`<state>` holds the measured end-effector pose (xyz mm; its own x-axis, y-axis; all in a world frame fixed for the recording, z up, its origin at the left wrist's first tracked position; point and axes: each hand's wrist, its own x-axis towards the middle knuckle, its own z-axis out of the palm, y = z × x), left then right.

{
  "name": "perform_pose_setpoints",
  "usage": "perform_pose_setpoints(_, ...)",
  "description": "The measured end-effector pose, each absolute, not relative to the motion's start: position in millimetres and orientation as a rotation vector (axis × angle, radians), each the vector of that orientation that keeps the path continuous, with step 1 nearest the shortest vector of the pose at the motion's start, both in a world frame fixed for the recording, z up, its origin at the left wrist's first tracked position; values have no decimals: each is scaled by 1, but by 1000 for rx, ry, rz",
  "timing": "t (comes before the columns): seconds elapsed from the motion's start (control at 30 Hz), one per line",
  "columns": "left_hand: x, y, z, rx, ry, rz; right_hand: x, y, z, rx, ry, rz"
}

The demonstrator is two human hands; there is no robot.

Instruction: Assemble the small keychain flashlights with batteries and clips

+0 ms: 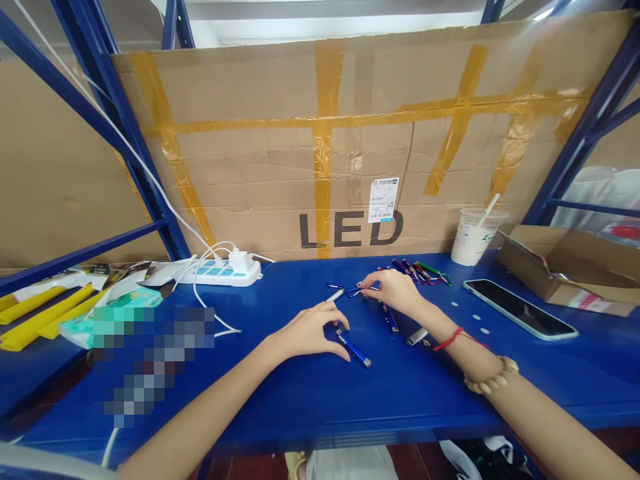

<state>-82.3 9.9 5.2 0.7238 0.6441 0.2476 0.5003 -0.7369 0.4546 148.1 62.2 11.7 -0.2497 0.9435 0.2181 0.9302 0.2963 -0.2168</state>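
Observation:
My left hand (316, 331) rests on the blue tabletop with its thumb and fingers apart in a curve. Beside its fingertips lies a small blue metal penlight (355, 349) with silver ends. A white stick-like piece (335, 295) lies just beyond its knuckles. My right hand (395, 291) is closed in a pinch on a small blue carabiner clip (354, 292). Another blue clip (334, 285) lies a little farther off. Under the right hand, a dark blue penlight (390, 319) is partly covered. Near the right wrist lies a silver piece (417, 337).
Several purple, red and green penlights (417, 272) lie behind my right hand. To the right are a phone (520, 308), a drink cup (475, 239) and an open cardboard box (575, 267). A white power strip (220, 272) with cables stands left, near yellow tubes (55, 313).

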Motion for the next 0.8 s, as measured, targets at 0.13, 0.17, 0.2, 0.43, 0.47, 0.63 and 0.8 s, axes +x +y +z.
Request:
perform_pose_setpoints(0.13, -82, 15, 1, 2511, 905, 611, 142, 58, 12, -1421, -2436, 209)
perform_pose_setpoints(0.17, -82, 15, -1, 2492, 905, 638, 140, 56, 12, -1344, -2491, 257)
perform_pose_setpoints(0.2, -81, 16, -2, 2475, 904, 660, 138, 55, 13, -1284, -2536, 297)
perform_pose_setpoints(0.43, -73, 13, -7, 2318, 983, 881, 136, 54, 13, -1295, -2587, 241)
perform_pose_setpoints(0.47, -72, 12, -6, 2261, 995, 937, 137, 55, 13, -1304, -2589, 230)
perform_pose_setpoints(0.63, -68, 10, 0, 1981, 1056, 1259, 133, 57, 5, -1149, -2594, 360)
perform_pose_setpoints(0.8, -71, 13, 0, 1909, 1141, 1322, 122, 50, -3, -838, -2632, 742)
